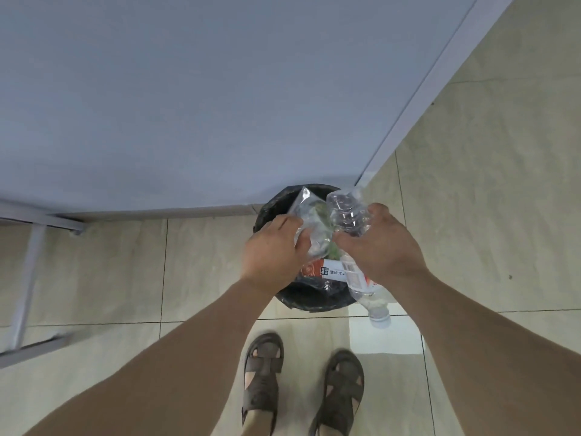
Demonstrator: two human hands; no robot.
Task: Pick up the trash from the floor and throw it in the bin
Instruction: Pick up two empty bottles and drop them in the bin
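Both hands are held out over a round bin lined with a black plastic bag (pixel 301 302), which stands on the beige tiled floor (pixel 471 215) against a pale blue-grey wall panel (pixel 188 105). The left hand (pixel 272 254) has its fingers curled round the edge of a clear crinkled plastic bag (pixel 309 221) that shows something green inside; the bag hangs above the bin's opening. The right hand (pixel 382 243) grips a clear, crushed plastic bottle (pixel 349 215) round its middle, the capped neck pointing down past the bin's near rim. The bottle carries a white label with a barcode; its small print is too blurred to read. Inside the bin lies an orange and white printed wrapper (pixel 320 270) with a spiral mark and a few characters I cannot make out. Below, two feet in brown strapped sandals (pixel 342 391) stand on the tiles, and a grey metal frame (pixel 28 278) rises at the left.
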